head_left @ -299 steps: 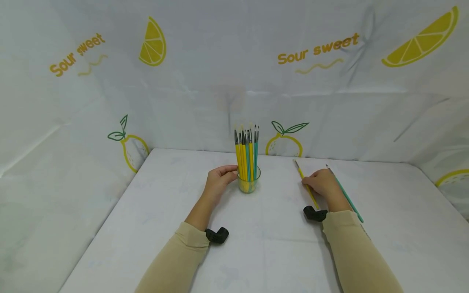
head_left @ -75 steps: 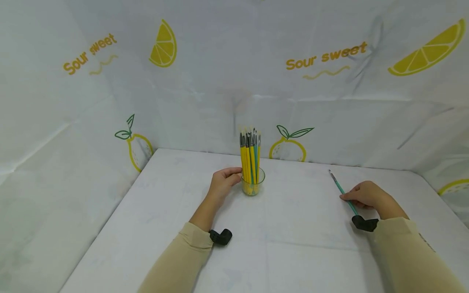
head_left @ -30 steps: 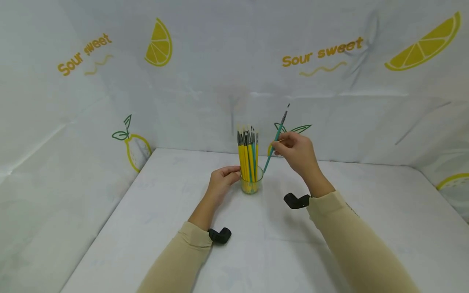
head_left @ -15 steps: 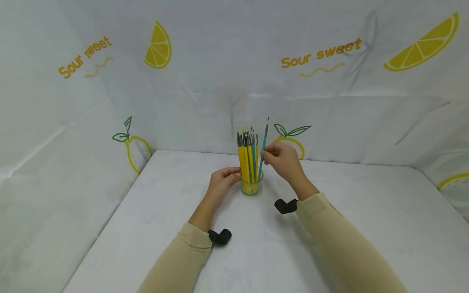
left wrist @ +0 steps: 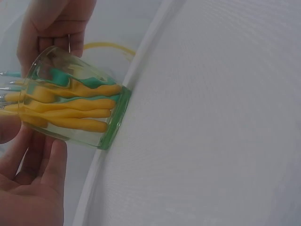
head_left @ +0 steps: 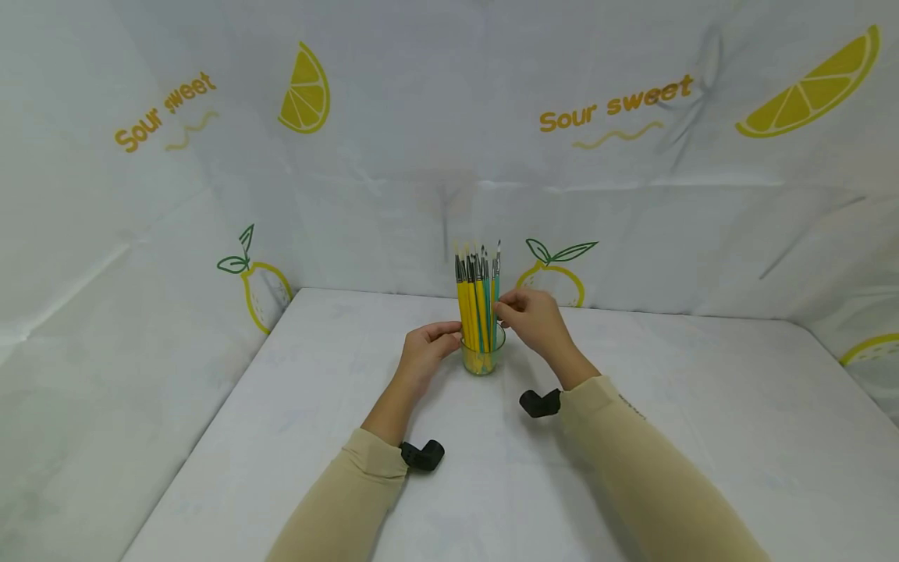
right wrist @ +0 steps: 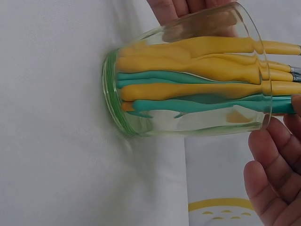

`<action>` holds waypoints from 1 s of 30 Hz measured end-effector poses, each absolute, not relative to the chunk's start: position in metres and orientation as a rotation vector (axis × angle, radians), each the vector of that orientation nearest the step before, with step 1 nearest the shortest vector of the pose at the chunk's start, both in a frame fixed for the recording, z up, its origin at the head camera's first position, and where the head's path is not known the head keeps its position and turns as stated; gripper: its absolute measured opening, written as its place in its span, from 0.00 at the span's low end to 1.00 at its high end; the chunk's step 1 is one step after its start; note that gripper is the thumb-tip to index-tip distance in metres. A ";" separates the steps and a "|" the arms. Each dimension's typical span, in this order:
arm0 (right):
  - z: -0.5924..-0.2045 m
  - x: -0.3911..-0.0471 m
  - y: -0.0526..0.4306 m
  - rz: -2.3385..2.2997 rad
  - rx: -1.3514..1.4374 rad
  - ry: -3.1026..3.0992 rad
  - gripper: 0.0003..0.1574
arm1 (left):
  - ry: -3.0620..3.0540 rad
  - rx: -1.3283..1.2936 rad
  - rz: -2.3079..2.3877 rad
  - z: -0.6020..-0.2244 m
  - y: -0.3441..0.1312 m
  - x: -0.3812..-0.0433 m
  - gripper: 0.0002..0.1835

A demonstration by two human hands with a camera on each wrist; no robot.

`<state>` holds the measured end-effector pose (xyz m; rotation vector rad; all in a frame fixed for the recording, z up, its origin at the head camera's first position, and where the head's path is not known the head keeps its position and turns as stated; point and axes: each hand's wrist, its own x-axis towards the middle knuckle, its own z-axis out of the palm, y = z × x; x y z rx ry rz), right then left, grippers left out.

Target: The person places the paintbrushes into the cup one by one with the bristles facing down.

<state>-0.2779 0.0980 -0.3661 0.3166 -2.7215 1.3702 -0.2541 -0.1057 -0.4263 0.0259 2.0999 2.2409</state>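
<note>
A clear glass cup [head_left: 483, 364] stands upright on the table, holding several yellow paintbrushes [head_left: 469, 300] and teal ones, bristles up. At its left side my left hand [head_left: 420, 353] holds the cup near the rim with thumb and fingers, also visible in the left wrist view [left wrist: 35, 183]. From the right, my right hand [head_left: 539, 321] pinches a teal paintbrush [head_left: 497, 282] by its handle just above the rim. In the right wrist view that teal handle [right wrist: 202, 104] reaches down inside the glass, its end close to the bottom, beside the yellow handles [right wrist: 188, 91].
A white cloth covers the table [head_left: 337, 328] and the wall [head_left: 393, 140] behind it, printed with lemons and lettering. Both wrists carry a black camera mount, left [head_left: 423, 455] and right [head_left: 539, 403].
My right hand earlier put a yellow brush in the cup, then picked the teal paintbrush off the table at right, brought it left and lowered it into the glass. The left hand stayed at the cup.
</note>
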 end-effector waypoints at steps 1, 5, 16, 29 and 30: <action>-0.367 -0.278 0.097 1.373 0.315 -2.726 0.17 | 2.098 0.027 2.241 -0.427 -0.106 -0.254 0.16; -0.370 -0.279 0.096 1.374 0.304 -2.740 0.17 | 2.090 0.021 2.248 -0.428 -0.106 -0.255 0.16; -0.372 -0.280 0.095 1.366 0.284 -2.726 0.16 | 2.083 0.032 2.256 -0.429 -0.105 -0.255 0.16; -0.372 -0.281 0.100 1.318 0.278 -2.738 0.20 | 2.080 0.020 2.209 -0.419 -0.108 -0.252 0.16; -0.372 -0.281 0.101 1.309 0.273 -2.737 0.21 | 2.081 0.015 2.211 -0.421 -0.109 -0.253 0.17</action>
